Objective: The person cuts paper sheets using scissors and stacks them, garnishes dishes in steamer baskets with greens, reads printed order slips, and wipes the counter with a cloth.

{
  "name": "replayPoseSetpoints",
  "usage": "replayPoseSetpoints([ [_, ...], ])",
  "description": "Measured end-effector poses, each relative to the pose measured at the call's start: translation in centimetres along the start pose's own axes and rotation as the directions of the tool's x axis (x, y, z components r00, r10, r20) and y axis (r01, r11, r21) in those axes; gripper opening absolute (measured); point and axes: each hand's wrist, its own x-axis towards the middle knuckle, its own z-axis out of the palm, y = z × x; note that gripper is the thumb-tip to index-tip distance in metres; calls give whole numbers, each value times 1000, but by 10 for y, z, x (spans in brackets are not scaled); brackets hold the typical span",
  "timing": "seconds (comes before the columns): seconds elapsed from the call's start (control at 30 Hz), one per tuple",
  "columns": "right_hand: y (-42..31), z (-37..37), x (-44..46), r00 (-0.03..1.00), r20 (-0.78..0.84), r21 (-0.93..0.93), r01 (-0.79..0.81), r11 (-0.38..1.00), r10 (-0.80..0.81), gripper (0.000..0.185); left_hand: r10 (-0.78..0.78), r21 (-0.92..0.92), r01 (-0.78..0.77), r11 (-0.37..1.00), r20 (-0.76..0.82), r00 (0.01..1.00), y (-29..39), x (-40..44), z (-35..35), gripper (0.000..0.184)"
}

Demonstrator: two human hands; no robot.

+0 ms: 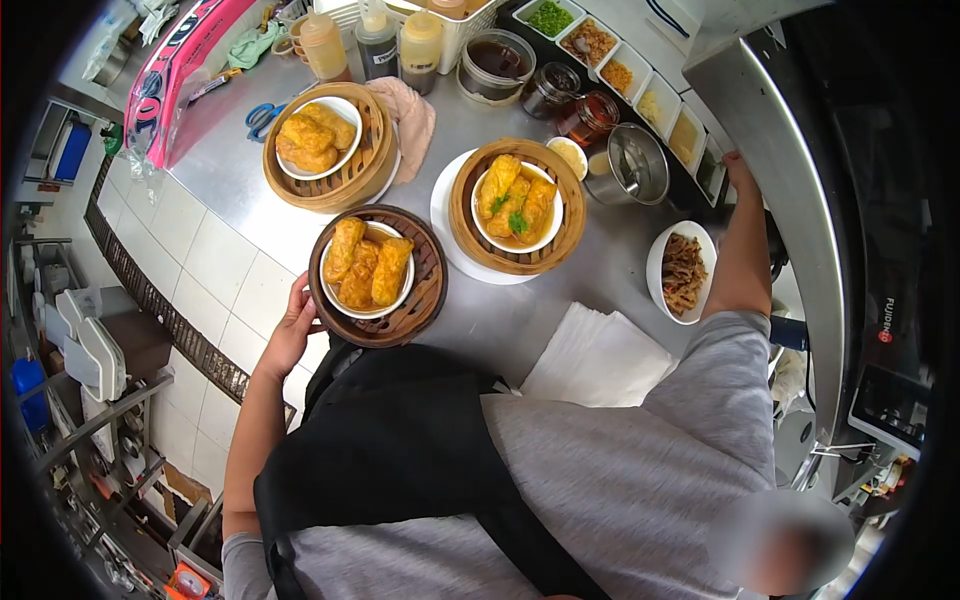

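Note:
My left hand [292, 325] grips the left rim of a dark bamboo steamer [430, 290], fingers and thumb at its edge. In that steamer sits a white bowl with golden stuffed rolls [366, 265] in sauce. On the right, my right hand [738, 170] reaches to the row of garnish trays [711, 172], nearest the end tray; its fingers are mostly hidden. A lighter bamboo steamer [562, 240] on a white plate [440, 205] holds rolls topped with green leaves. Another bamboo steamer [375, 165] at the back left holds a bowl of similar rolls.
Squeeze bottles [378, 45], a tub of dark liquid [496, 62], sauce jars [588, 118] and a metal pot [640, 165] line the back. A bowl of brown shredded food [684, 272] and white paper sheets [598, 355] lie at right. Blue scissors [262, 120] rest behind.

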Motion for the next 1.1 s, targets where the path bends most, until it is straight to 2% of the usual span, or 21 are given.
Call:
replayPoseSetpoints([
  [0.1,-43,9,-37,986,-157,-235,-98,967,61,23,12,0,-12,1000,2,1000,0,0,0,50],
  [0.17,-59,15,-50,976,-203,-300,-142,943,82,23,11,6,-11,1000,12,1000,0,-1,0,50],
  [0.3,-64,15,-57,969,-231,-317,-157,935,85,24,1,18,-1,1000,29,1000,-7,2,-6,51],
  [0.4,-49,2,-50,981,-192,-231,-60,971,15,25,2,15,-3,1000,38,999,-9,2,-5,53],
  [0.47,-24,-11,-34,991,-112,-42,67,997,-71,26,4,16,-4,1000,36,999,-10,2,-5,54],
  [0.53,13,-28,-11,974,59,337,187,923,-219,26,19,10,-20,1000,27,999,-11,3,-4,55],
  [0.57,26,-36,-5,946,152,542,163,825,-287,27,21,8,-21,1000,32,999,-9,2,-2,55],
  [0.63,21,-52,-13,906,266,754,17,656,-330,28,20,-14,-20,1000,-15,1000,-3,0,2,52],
  [0.67,17,-55,-18,962,63,629,168,759,-265,27,21,-14,-21,1000,-12,1000,-4,1,1,52],
  [0.7,6,-58,-28,961,-153,456,275,846,-230,26,24,-4,-24,1000,-5,1000,-6,2,0,52],
  [0.73,-7,-60,-39,903,-364,252,330,910,-227,26,26,6,-26,1000,1,1000,-7,2,-1,51],
  [0.77,-22,-60,-51,794,-551,34,328,944,-256,25,27,8,-27,1000,2,1000,-8,3,-3,51],
  [0.83,-65,-57,-90,643,-701,-173,267,948,-309,25,31,18,-32,999,36,999,-9,3,-6,51],
  [0.87,-98,-55,-124,870,-394,-297,186,937,-298,25,34,24,-35,999,37,999,-8,2,-6,51],
  [0.93,-110,-54,-140,981,-53,-429,148,891,-188,26,27,50,-30,998,45,999,-5,3,-8,50],
  [0.97,-100,-50,-132,957,-229,-307,105,946,-180,28,34,70,-38,997,56,998,-8,4,-11,50],
  [1.03,-107,-52,-144,909,-394,-167,75,983,-137,30,50,62,-56,996,88,995,-9,7,-15,50],
  [1.1,-125,-57,-170,897,-400,-153,137,979,-188,28,66,57,-75,996,144,987,-11,9,-20,49],
])
